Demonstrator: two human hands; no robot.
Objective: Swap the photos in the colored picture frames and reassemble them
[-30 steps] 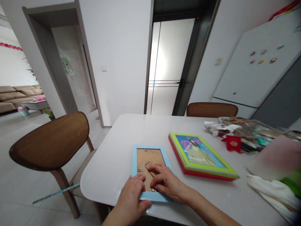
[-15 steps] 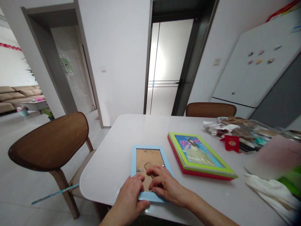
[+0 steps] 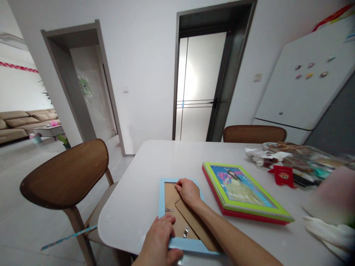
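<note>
A light blue picture frame (image 3: 162, 199) lies face down on the white table, its brown backing board (image 3: 179, 220) showing. My left hand (image 3: 158, 238) grips the frame's near left corner, thumb at the front edge and fingers over the back. At the far edge of the board, my right hand (image 3: 189, 191) pinches a small metal clip (image 3: 175, 184), partly covered by the fingertips. Another clip (image 3: 169, 210) sits by the left side, and one more clip (image 3: 185, 232) is near the bottom. A cut-out stand flap (image 3: 191, 218) runs diagonally under my right forearm.
Right of the frame lies a green picture frame (image 3: 260, 199) with a princess picture, stacked on a red frame (image 3: 227, 212). Farther right are a red packet (image 3: 283, 176), plastic bags (image 3: 302, 159), a blurred pinkish container (image 3: 327, 195) and white cloth (image 3: 327, 231). A wooden chair (image 3: 66, 173) stands left.
My right hand has moved from the bottom of the backing board up to the clip at its far edge. The bottom clip is now uncovered. My left hand stays at the near left corner.
</note>
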